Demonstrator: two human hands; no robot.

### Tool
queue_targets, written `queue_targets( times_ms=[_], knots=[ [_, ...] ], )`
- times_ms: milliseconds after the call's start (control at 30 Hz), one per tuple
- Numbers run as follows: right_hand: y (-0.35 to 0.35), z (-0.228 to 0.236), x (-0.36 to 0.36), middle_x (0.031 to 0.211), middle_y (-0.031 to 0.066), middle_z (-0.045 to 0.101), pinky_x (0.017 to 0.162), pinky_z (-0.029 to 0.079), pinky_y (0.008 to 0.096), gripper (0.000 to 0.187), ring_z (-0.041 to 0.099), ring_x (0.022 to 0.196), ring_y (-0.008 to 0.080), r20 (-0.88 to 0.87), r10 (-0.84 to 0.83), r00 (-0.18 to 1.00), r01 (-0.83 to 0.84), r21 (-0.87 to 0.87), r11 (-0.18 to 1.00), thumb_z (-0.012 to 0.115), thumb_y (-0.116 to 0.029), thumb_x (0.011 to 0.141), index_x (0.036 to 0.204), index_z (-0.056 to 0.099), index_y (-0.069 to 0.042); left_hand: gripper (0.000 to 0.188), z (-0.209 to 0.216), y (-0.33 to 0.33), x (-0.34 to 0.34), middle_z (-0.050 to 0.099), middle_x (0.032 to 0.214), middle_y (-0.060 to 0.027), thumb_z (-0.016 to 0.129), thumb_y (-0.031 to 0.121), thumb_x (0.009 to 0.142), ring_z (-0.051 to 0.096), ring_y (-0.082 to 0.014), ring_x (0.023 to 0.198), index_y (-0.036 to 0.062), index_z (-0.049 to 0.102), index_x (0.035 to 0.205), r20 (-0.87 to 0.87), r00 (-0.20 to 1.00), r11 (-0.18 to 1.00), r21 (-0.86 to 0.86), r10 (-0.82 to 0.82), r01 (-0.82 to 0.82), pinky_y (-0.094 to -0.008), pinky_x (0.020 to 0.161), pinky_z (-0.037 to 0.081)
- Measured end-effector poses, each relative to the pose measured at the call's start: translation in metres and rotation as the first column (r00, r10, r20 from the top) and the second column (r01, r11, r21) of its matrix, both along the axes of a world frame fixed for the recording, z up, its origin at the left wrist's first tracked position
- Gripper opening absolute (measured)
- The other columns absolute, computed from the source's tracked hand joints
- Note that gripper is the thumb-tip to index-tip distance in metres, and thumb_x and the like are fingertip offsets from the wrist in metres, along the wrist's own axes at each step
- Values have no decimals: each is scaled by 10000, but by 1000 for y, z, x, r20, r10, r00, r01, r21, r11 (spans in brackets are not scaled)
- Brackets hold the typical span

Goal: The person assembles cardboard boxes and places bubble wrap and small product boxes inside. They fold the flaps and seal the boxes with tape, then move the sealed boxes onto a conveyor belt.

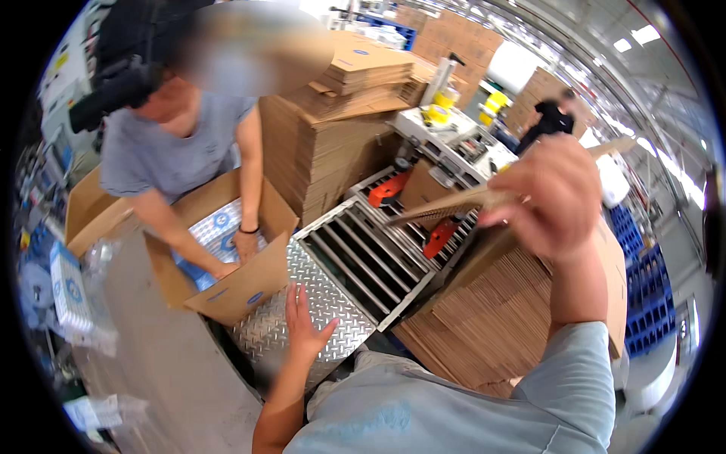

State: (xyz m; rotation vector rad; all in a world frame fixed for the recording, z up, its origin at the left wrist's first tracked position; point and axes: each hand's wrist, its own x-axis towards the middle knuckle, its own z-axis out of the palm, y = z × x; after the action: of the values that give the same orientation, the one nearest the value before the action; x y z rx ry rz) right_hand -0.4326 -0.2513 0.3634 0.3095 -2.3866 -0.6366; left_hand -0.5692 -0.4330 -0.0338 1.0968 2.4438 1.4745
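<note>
My left hand [305, 330] is spread with nothing in it, over a diamond-plate metal surface [340, 309] beside an open cardboard carton [240, 296]. Raised at the right, my right hand [550, 198] grips a flat piece of cardboard [442, 206], seen nearly edge-on; its far end shows beyond my fingers. Across from me, a co-worker in a grey shirt [170, 147] has both hands inside the open carton. Silver-and-blue packages [217, 224] lie in it under those hands.
A roller conveyor [363, 261] with orange-red parts [389, 188] runs away from the metal plate. Stacks of flat cartons stand behind it [321, 147] and at my right [491, 318]. A grey worktable [162, 356] curves along the left. Another person [556, 113] is farther back.
</note>
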Motion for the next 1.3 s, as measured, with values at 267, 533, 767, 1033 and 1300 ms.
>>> queue_targets(
  times_ms=[267, 533, 767, 1033, 1300],
  knots=[
    [213, -157, -56, 806, -6, 579, 722, 408, 243, 202, 507, 758, 79, -401, 111, 910, -398, -916, -47, 610, -238, 931, 862, 605, -48, 276, 85, -89, -14, 608, 879, -116, 734, 77, 651, 558, -339, 839, 40, 610, 894, -319, 821, 871, 35, 474, -490, -442, 743, 426],
    [89, -308, -157, 1325, 92, 527, 1078, 242, 531, 367, 439, 1272, 301, 148, 259, 954, -117, -613, 781, 498, -267, 920, 1244, 575, -113, 204, 108, -66, -20, 552, 753, -117, 639, 264, 812, 588, -309, 747, 79, 553, 817, -400, 890, 837, -390, 221, -383, -433, 642, 473],
    [113, -315, -133, 1375, 79, 507, 1043, 278, 478, 359, 434, 1283, 286, 85, 481, 873, -326, -632, 703, 584, -290, 838, 1158, 640, -137, 502, 137, -53, -64, 629, 764, -172, 456, 451, 945, 611, -373, 804, 8, 619, 775, 95, 905, 738, -616, 415, -274, -442, 704, 473],
    [139, -319, -111, 658, 12, 487, 787, 372, 402, 288, 496, 692, 235, -7, 797, 604, -574, -697, 429, 700, -322, 744, 618, 526, -131, 570, 139, -72, -62, 641, 793, -245, 443, 505, 944, 620, -404, 779, 0, 663, 799, -277, 855, 319, -841, 438, -436, -482, 707, 486],
    [71, -398, -62, 628, 81, 610, 664, 445, 373, 401, 597, 666, 273, 565, 821, 75, -476, -703, 528, 566, -362, 887, 575, 617, -115, 533, 91, -3, -30, 586, 885, -245, 574, 485, 833, 572, -372, 926, -43, 534, 898, 474, 876, 682, -670, 89, 293, -501, 831, 430]
  ],
)
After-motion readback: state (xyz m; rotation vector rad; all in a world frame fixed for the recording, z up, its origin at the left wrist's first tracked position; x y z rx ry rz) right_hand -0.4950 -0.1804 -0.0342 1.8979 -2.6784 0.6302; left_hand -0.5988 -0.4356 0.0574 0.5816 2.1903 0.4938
